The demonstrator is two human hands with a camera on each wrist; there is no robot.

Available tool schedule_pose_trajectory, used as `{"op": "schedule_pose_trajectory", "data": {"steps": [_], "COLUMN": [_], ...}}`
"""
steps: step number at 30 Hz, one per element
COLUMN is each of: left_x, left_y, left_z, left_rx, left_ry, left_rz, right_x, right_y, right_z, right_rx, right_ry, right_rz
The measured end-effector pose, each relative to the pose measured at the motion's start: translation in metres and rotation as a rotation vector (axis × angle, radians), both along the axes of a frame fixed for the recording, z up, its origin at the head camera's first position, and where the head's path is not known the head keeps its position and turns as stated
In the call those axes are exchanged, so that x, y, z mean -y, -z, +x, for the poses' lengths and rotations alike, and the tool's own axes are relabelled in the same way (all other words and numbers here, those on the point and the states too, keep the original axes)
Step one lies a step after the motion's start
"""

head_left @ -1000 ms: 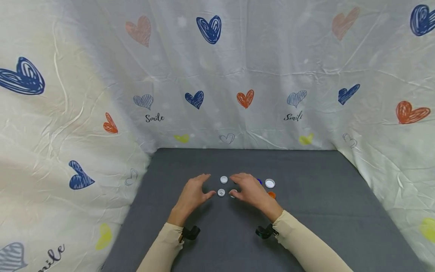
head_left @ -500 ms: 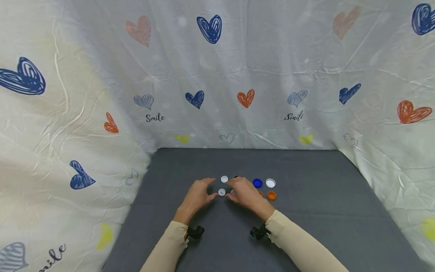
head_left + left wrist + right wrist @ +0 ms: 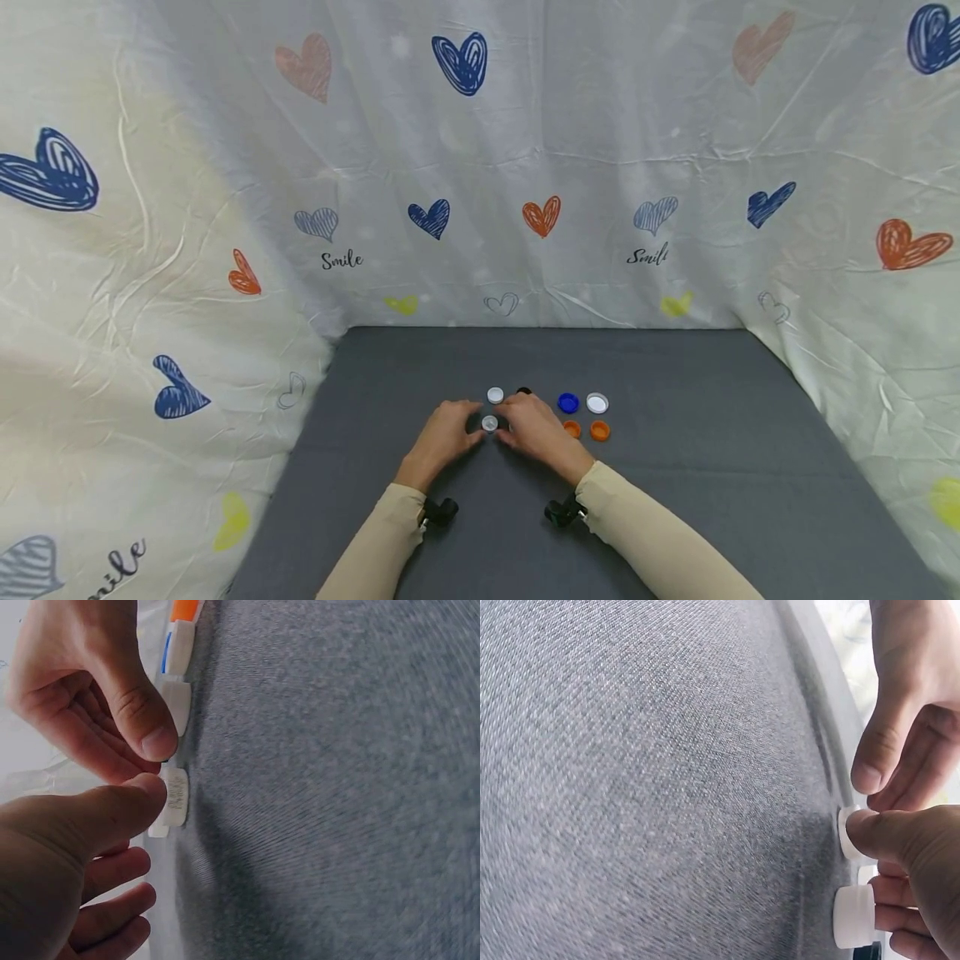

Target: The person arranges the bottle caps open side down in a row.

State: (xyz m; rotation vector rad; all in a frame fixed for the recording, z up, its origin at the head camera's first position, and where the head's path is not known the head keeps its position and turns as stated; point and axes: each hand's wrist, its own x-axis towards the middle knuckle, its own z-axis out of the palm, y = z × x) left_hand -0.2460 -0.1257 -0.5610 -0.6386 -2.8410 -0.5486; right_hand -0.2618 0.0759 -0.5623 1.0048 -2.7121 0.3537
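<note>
A pale curtain (image 3: 480, 150) printed with hearts hangs behind a grey-covered table (image 3: 675, 533). Beside the right hand (image 3: 542, 432), shallow caps, blue (image 3: 567, 403), white-rimmed (image 3: 597, 403) and orange (image 3: 600, 431), show raised rims around their centres. A small white cap (image 3: 490, 423) sits on the cloth between that hand and the left hand (image 3: 444, 435). Each hand's thumb and forefinger curve inward, moderately parted; whether either touches the cap I cannot tell.
</note>
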Motion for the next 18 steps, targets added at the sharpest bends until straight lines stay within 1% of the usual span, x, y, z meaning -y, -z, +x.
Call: {"op": "schedule_pose_trajectory", "data": {"steps": [4, 10, 13, 18], "left_x": [-0.002, -0.006, -0.007, -0.008], "left_y": [0.004, 0.009, 0.01, 0.01], "left_z": [-0.001, -0.004, -0.005, -0.004], "left_rx": [0.007, 0.028, 0.011, -0.03], "left_ry": [0.003, -0.029, -0.025, -0.001], "left_rz": [-0.022, -0.058, -0.072, -0.064], "right_x": [0.001, 0.002, 0.003, 0.004], "right_y": [0.004, 0.008, 0.009, 0.011], "right_z": [-0.001, -0.002, -0.001, -0.001], "right_rx": [-0.004, -0.034, -0.047, -0.075], "right_ry": [0.003, 0.004, 0.005, 0.004], "right_rz": [0.002, -0.001, 0.002, 0.022]}}
